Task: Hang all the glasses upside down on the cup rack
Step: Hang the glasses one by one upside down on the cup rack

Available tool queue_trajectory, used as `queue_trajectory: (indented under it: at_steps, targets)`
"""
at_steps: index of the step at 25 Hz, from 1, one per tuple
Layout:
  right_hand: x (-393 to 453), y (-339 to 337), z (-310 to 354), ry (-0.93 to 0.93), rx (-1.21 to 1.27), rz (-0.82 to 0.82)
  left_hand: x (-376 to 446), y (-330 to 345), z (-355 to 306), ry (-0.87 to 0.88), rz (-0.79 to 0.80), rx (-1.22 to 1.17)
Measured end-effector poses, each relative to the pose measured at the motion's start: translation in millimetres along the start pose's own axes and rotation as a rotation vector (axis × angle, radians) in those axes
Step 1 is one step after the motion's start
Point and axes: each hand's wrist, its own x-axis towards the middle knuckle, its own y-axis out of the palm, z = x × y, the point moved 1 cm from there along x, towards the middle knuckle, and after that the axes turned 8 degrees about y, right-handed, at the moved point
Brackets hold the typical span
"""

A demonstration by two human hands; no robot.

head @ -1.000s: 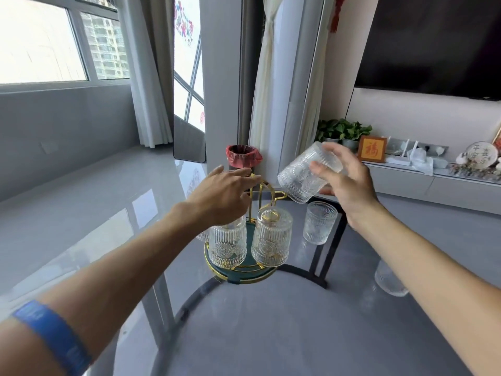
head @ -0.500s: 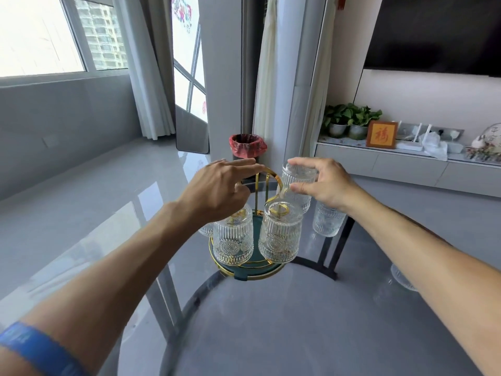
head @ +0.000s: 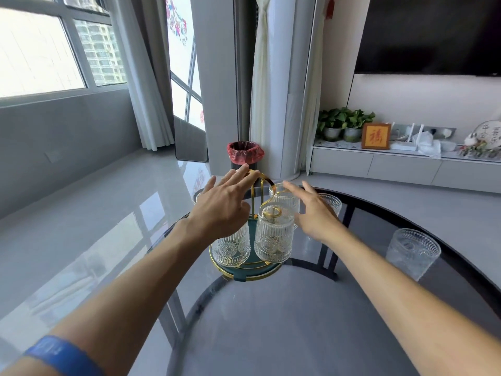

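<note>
A gold-wire cup rack [head: 259, 183] on a round green base [head: 244, 274] stands on the glass table. Ribbed clear glasses hang upside down on it: one at the front left [head: 231, 248], one at the front right [head: 273, 237], one at the back right [head: 284, 199]. My left hand [head: 222, 210] rests its fingertips on the rack's top handle, fingers spread. My right hand [head: 314, 213] hovers open beside the back-right glass, holding nothing. Two glasses stand upright on the table: one behind my right hand [head: 330, 203], one at the right [head: 412, 253].
The round glass table [head: 271, 321] has a dark rim and black legs under it. Part of another glass [head: 198, 195] shows behind my left hand. On the floor beyond stand a bin with a red bag [head: 245, 157] and a white TV cabinet [head: 406, 166].
My right hand brought a glass down over the back-right peg, let it go and spread open. My left hand stayed at the rack's handle.
</note>
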Motion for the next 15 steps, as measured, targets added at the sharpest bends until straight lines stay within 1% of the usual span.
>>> queue_trajectory:
  at_steps: [2, 3, 4, 5, 6, 7, 8, 9, 10, 11, 13, 15]
  targets:
    - [-25.9, -3.2, -11.1, 0.030, 0.110, -0.091, 0.2, -5.4, -9.6, -0.035, 0.061, 0.126]
    - [-39.9, -6.1, -18.5, 0.037, 0.125, -0.142, -2.0, -7.6, -17.6, -0.033, 0.043, 0.196]
    - [-53.7, -9.6, -27.3, 0.045, 0.115, -0.180, -6.0, -8.6, -28.8, -0.010, -0.026, 0.240]
    - [-69.5, -14.2, -38.5, 0.064, 0.094, -0.195, -12.0, -6.5, -44.9, 0.032, -0.127, 0.236]
    - [-85.7, -17.7, -50.5, 0.092, 0.071, -0.185, -19.7, 0.3, -63.5, 0.076, -0.221, 0.180]
    - [-101.4, -19.5, -63.6, 0.133, 0.059, -0.166, -29.8, 13.3, -83.8, 0.109, -0.274, 0.085]
    - [-116.3, -19.5, -77.0, 0.197, 0.079, -0.148, -42.2, 31.2, -104.8, 0.115, -0.262, -0.031]
    - [-129.5, -19.2, -89.2, 0.280, 0.145, -0.151, -54.6, 51.4, -124.3, 0.088, -0.192, -0.146]
    - [-141.5, -19.2, -99.1, 0.373, 0.248, -0.179, -65.7, 73.1, -140.5, 0.040, -0.091, -0.235]
    - [-152.3, -18.6, -107.0, 0.458, 0.357, -0.218, -75.4, 95.1, -150.9, -0.006, 0.022, -0.267]
    - [-168.9, -20.1, -121.6, 0.566, 0.499, -0.287, -88.4, 132.3, -155.5, -0.048, 0.185, -0.205]
    - [-180.6, -24.5, -137.4, 0.635, 0.546, -0.320, -96.8, 155.0, -149.8, -0.073, 0.260, -0.121]
